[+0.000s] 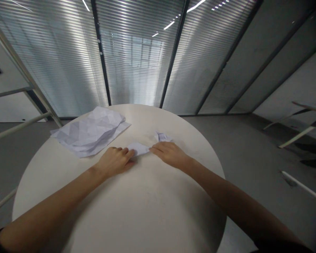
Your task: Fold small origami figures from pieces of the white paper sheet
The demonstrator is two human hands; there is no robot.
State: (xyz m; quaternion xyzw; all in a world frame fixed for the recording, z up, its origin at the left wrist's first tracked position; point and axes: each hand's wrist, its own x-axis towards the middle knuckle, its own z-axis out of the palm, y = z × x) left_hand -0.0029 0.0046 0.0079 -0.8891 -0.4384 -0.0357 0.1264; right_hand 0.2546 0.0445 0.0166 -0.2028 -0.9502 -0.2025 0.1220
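A small folded sheet of white paper (139, 148) lies on the round white table, between my two hands. My left hand (116, 160) grips its left end, with the thumb low and the fingers bent over the edge. At the paper's right tip, the fingers of my right hand (170, 153) are pressed together on it. Just beyond my right hand sits another small folded paper piece (163, 136), partly covered by that hand. A stack of creased white sheets (92, 130) rests at the far left of the table.
The round table (147, 211) stands before a glass wall with blinds (137, 59). Pale metal frame bars (21, 126) stand at the left. Chair or table legs (297, 137) show on the grey floor (242, 147) at the right.
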